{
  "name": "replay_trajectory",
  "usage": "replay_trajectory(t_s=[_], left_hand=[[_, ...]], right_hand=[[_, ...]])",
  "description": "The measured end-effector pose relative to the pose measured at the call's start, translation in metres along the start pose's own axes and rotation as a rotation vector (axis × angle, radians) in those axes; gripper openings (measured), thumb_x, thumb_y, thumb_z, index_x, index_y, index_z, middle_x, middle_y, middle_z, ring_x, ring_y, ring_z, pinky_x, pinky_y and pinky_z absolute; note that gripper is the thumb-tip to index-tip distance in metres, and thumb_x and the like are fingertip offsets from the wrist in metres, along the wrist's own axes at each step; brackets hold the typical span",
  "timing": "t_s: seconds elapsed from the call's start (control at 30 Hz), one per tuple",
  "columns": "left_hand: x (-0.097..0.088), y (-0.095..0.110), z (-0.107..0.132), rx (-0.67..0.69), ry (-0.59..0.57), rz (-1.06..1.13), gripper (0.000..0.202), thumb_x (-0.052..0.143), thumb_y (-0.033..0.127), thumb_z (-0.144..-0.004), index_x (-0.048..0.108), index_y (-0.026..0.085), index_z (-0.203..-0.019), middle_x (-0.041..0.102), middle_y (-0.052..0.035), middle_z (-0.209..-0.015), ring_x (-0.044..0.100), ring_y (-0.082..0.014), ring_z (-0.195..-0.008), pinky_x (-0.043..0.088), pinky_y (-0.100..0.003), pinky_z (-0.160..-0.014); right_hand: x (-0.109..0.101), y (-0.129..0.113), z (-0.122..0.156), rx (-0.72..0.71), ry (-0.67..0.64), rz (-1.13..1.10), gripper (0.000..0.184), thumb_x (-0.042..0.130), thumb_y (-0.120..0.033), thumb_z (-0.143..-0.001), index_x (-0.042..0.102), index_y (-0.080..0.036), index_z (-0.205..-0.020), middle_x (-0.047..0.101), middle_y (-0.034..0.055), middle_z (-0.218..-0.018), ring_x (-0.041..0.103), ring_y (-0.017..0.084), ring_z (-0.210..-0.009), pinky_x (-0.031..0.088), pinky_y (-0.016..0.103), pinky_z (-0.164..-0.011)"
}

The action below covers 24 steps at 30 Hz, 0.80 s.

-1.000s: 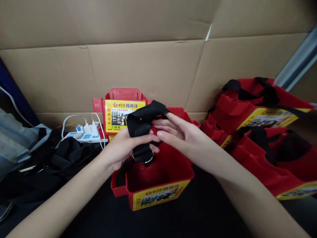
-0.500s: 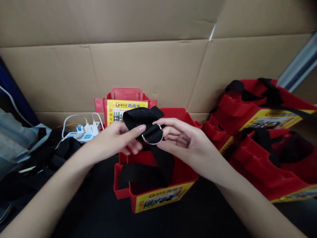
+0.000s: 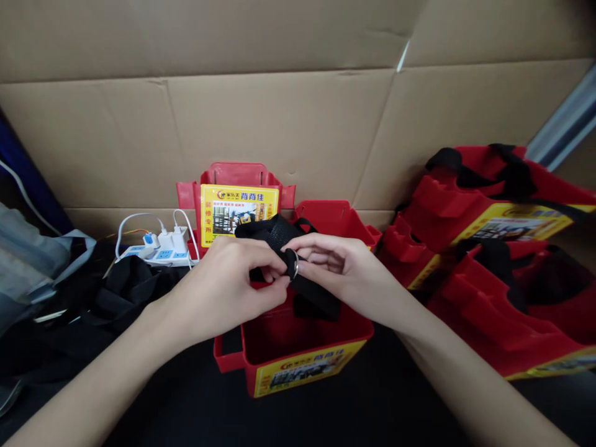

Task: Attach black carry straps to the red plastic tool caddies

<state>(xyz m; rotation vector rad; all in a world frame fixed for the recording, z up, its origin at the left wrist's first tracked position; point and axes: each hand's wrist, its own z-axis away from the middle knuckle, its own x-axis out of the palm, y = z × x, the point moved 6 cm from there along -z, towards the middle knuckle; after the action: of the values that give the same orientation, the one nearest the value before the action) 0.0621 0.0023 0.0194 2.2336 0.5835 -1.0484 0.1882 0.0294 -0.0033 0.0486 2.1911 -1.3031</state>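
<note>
Both hands meet above a red plastic box (image 3: 307, 347) with a yellow printed label on its front. My left hand (image 3: 233, 282) pinches the black webbing strap (image 3: 274, 233) where it passes through a metal ring (image 3: 297, 264). My right hand (image 3: 342, 267) is closed, thumb and forefinger gripping the ring from the right side. Part of the strap hangs down into the box, and its course behind the fingers is hidden.
Behind stand another labelled red box (image 3: 239, 171) and a cardboard wall (image 3: 279, 136). More red boxes with black straps (image 3: 503, 298) are at the right. On the left lie a power strip (image 3: 167, 254) with plugs and a heap of black straps (image 3: 128, 285).
My left hand has moved right and now pinches the strap at the ring. The ring has turned nearly edge-on, and the strap's hanging part has shifted right within the box.
</note>
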Motion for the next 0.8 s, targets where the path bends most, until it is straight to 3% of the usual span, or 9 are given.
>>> replay_trajectory(t_s=[0.17, 0.27, 0.33, 0.47, 0.57, 0.67, 0.73, 0.8], left_hand=[[-0.003, -0.005, 0.001, -0.072, 0.154, 0.010, 0.014, 0.052, 0.016, -0.073, 0.064, 0.016, -0.066, 0.065, 0.0008, -0.065, 0.055, -0.0094, -0.055, 0.042, -0.019, -0.053], [-0.003, -0.021, 0.002, -0.253, 0.202, 0.290, 0.012, 0.053, 0.016, -0.072, 0.063, 0.016, -0.066, 0.066, 0.0003, -0.062, 0.060, -0.0120, -0.058, 0.046, -0.020, -0.055], [-0.005, -0.030, 0.003, -0.351, 0.246, 0.496, 0.010, 0.054, 0.016, -0.072, 0.062, 0.016, -0.065, 0.066, 0.0003, -0.059, 0.063, -0.0126, -0.059, 0.049, -0.020, -0.057], [-0.010, -0.035, 0.003, -0.397, 0.264, 0.605, 0.008, 0.056, 0.020, -0.073, 0.059, 0.015, -0.067, 0.065, -0.0009, -0.059, 0.064, -0.0129, -0.057, 0.052, -0.021, -0.058], [-0.018, -0.027, 0.002, -0.266, 0.300, 0.379, 0.015, 0.055, 0.018, -0.074, 0.060, 0.016, -0.088, 0.067, -0.0035, -0.080, 0.064, -0.0144, -0.070, 0.052, -0.023, -0.062], [-0.010, -0.008, -0.002, 0.025, 0.167, 0.091, 0.038, 0.054, 0.010, -0.071, 0.056, 0.021, -0.108, 0.062, -0.0036, -0.108, 0.060, -0.0157, -0.092, 0.050, -0.026, -0.079], [0.000, -0.003, -0.002, 0.119, 0.054, 0.027, 0.036, 0.051, 0.009, -0.073, 0.059, 0.021, -0.106, 0.063, -0.0025, -0.109, 0.059, -0.0160, -0.096, 0.047, -0.028, -0.084], [0.001, -0.009, -0.003, 0.059, 0.072, 0.028, 0.029, 0.048, 0.008, -0.073, 0.062, 0.020, -0.096, 0.067, -0.0023, -0.098, 0.061, -0.0167, -0.091, 0.048, -0.029, -0.082]], right_hand=[[-0.001, -0.014, 0.006, -0.336, 0.117, 0.382, 0.028, 0.056, -0.024, -0.081, 0.057, -0.020, -0.109, 0.063, 0.0026, -0.088, 0.058, 0.011, -0.075, 0.050, 0.025, -0.070], [-0.004, -0.022, 0.016, -0.543, 0.309, 0.675, 0.021, 0.053, -0.019, -0.083, 0.061, -0.021, -0.102, 0.061, 0.0032, -0.085, 0.056, 0.010, -0.071, 0.047, 0.022, -0.065], [-0.005, -0.024, 0.019, -0.602, 0.411, 0.816, 0.018, 0.051, -0.017, -0.083, 0.062, -0.022, -0.097, 0.060, 0.0046, -0.088, 0.055, 0.010, -0.068, 0.045, 0.021, -0.060], [-0.002, -0.029, 0.020, -0.701, 0.388, 0.916, 0.015, 0.048, -0.015, -0.083, 0.060, -0.021, -0.090, 0.060, 0.0072, -0.097, 0.057, 0.011, -0.073, 0.047, 0.022, -0.062], [0.003, -0.030, 0.021, -0.752, 0.282, 0.911, 0.018, 0.044, -0.011, -0.084, 0.059, -0.020, -0.089, 0.062, 0.0052, -0.091, 0.058, 0.011, -0.078, 0.047, 0.020, -0.063], [0.001, -0.024, 0.020, -0.683, 0.269, 0.801, 0.021, 0.043, -0.012, -0.086, 0.058, -0.022, -0.095, 0.062, 0.0034, -0.089, 0.058, 0.010, -0.077, 0.047, 0.019, -0.066], [0.001, -0.020, 0.021, -0.666, 0.275, 0.752, 0.022, 0.043, -0.012, -0.085, 0.058, -0.022, -0.098, 0.061, 0.0038, -0.089, 0.058, 0.010, -0.078, 0.047, 0.019, -0.066], [0.002, -0.018, 0.021, -0.707, 0.259, 0.755, 0.022, 0.044, -0.011, -0.084, 0.058, -0.021, -0.098, 0.060, 0.0041, -0.086, 0.057, 0.010, -0.076, 0.047, 0.020, -0.064]])
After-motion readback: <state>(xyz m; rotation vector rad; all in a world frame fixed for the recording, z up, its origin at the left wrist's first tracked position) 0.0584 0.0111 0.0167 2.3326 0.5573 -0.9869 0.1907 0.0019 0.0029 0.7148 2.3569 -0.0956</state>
